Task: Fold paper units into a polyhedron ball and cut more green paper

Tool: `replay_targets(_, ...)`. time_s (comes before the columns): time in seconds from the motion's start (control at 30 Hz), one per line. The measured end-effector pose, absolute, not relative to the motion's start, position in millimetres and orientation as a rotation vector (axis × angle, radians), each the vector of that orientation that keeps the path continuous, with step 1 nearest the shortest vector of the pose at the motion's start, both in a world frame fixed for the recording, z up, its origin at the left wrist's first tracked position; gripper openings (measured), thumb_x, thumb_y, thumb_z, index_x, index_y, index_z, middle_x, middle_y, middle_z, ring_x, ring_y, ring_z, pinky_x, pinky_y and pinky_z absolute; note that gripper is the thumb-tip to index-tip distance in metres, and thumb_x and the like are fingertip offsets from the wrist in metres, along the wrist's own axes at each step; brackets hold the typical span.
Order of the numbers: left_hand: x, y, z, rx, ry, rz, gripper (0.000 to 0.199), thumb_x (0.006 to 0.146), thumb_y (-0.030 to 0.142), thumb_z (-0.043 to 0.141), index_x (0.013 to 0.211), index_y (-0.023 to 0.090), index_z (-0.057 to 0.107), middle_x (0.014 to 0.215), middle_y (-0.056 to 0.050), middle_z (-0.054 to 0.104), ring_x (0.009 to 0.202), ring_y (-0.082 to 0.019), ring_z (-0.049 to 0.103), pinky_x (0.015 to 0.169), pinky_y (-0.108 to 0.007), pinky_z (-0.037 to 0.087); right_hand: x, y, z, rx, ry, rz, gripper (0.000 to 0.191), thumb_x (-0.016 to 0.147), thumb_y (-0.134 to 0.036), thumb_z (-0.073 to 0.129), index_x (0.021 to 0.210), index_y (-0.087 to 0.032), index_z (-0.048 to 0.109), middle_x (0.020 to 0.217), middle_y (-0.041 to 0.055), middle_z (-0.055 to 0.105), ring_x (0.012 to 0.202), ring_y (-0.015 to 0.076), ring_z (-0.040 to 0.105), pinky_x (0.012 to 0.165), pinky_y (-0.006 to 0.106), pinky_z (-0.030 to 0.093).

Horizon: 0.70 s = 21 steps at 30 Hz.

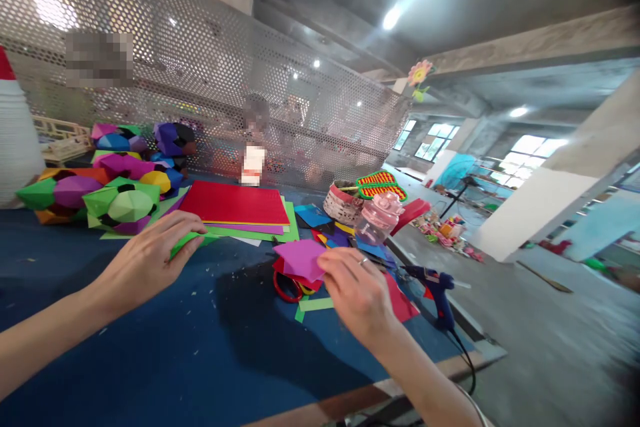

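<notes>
My right hand (361,288), a ring on one finger, pinches the edge of a purple paper piece (300,257) between thumb and fingers. Red paper pieces show just under it, and whether they are also held I cannot tell. Red-handled scissors (286,288) lie below, partly covered. To the left, my left hand (163,250) hovers with fingers loosely curved and the thumb apart. Green paper (193,242) shows in the gap between its thumb and fingers. Behind that hand sit faceted paper balls, including a light green one (127,203).
A stack of coloured sheets topped with red (235,203) lies at the back of the blue table (165,360). On the right are a woven basket (344,202), a pink-clear jar (379,220), paper scraps and a corded glue gun (438,293) by the table edge. Perforated metal panels (200,67) stand behind.
</notes>
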State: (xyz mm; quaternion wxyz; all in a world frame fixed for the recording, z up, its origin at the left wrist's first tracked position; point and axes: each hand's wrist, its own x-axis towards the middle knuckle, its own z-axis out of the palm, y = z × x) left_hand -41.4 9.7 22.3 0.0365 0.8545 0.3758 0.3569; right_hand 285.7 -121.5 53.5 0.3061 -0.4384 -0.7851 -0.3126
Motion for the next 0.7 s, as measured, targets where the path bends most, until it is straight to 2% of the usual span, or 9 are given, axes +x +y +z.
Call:
replay_targets(0.07,-35,4,21,2.433,1.105,1.088,0.032,0.101,0.047,0.048,0.109,0.02,0.063,0.118,-0.012,0.069,0.109,-0.028,0.065,0.09,-0.038,0.052,263,-127,45,-1.079,-2.15,-0.761,0.022,0.097,-0.005,0.053,0.101,-0.018,0.07,0.097,0.0064,0.077,0.095,0.0196,0.068,0.09,0.033,0.056)
replay_targets(0.13,-26,-2,17,2.148,1.01,0.961,0.04,0.098,0.056,0.049,0.113,0.022,0.062,0.109,-0.01,0.073,0.093,-0.025,0.07,0.074,-0.034,0.057,244,-131,35,-1.023,-2.242,-0.721,0.022,0.098,-0.007,0.052,0.105,-0.017,0.07,0.1,0.0059,0.077,0.097,0.0192,0.068,0.088,0.032,0.054)
replay_targets(0.23,-16,-10,5,1.935,0.819,0.734,0.046,0.095,0.061,0.051,0.123,0.024,0.055,0.102,-0.009,0.075,0.076,-0.022,0.072,0.06,-0.031,0.057,239,-128,28,-0.971,-2.347,-0.772,0.024,0.101,-0.01,0.05,0.108,-0.017,0.071,0.102,0.0057,0.078,0.097,0.0197,0.068,0.083,0.034,0.053)
replay_targets(0.33,-13,-15,-3,2.009,0.799,0.716,0.042,0.094,0.056,0.057,0.122,0.025,0.055,0.101,-0.008,0.075,0.079,-0.021,0.072,0.066,-0.031,0.059,265,-114,34,-1.065,-2.276,-0.92,0.025,0.101,-0.011,0.05,0.112,-0.017,0.071,0.106,0.0063,0.079,0.101,0.0225,0.068,0.086,0.036,0.052)
replay_targets(0.4,-14,-16,-4,2.062,0.816,0.745,0.038,0.095,0.054,0.055,0.121,0.025,0.056,0.101,-0.008,0.075,0.081,-0.022,0.072,0.071,-0.033,0.06,288,-104,42,-1.212,-2.159,-0.997,0.027,0.1,-0.008,0.05,0.115,-0.015,0.071,0.111,0.0086,0.078,0.104,0.0251,0.067,0.091,0.039,0.052)
replay_targets(0.43,-15,-15,-4,2.07,0.827,0.758,0.038,0.096,0.054,0.053,0.121,0.025,0.057,0.101,-0.008,0.075,0.081,-0.022,0.072,0.072,-0.034,0.06,298,-99,46,-1.301,-2.132,-1.008,0.028,0.1,-0.008,0.049,0.115,-0.015,0.072,0.111,0.0092,0.078,0.103,0.026,0.067,0.088,0.04,0.053)
replay_targets(0.57,-18,-11,-5,2.081,0.855,0.764,0.04,0.098,0.056,0.05,0.121,0.024,0.057,0.101,-0.008,0.074,0.08,-0.022,0.072,0.074,-0.035,0.06,312,-101,50,-1.523,-2.254,-0.74,0.02,0.098,-0.022,0.063,0.115,-0.014,0.07,0.113,0.0107,0.075,0.104,0.0283,0.066,0.087,0.043,0.055)
replay_targets(0.63,-18,-9,-6,2.08,0.858,0.757,0.04,0.098,0.057,0.05,0.12,0.024,0.057,0.101,-0.008,0.074,0.08,-0.022,0.071,0.074,-0.035,0.06,305,-110,48,-1.538,-2.311,-0.601,0.025,0.091,-0.033,0.076,0.108,-0.016,0.069,0.111,0.0088,0.073,0.104,0.0278,0.064,0.089,0.043,0.054)
replay_targets(0.7,-18,-8,-7,2.074,0.864,0.764,0.041,0.097,0.057,0.05,0.119,0.024,0.057,0.101,-0.008,0.074,0.081,-0.022,0.072,0.074,-0.035,0.06,298,-119,43,-1.537,-2.36,-0.562,0.029,0.082,-0.035,0.084,0.1,-0.018,0.068,0.104,0.0065,0.071,0.099,0.027,0.063,0.087,0.043,0.054)
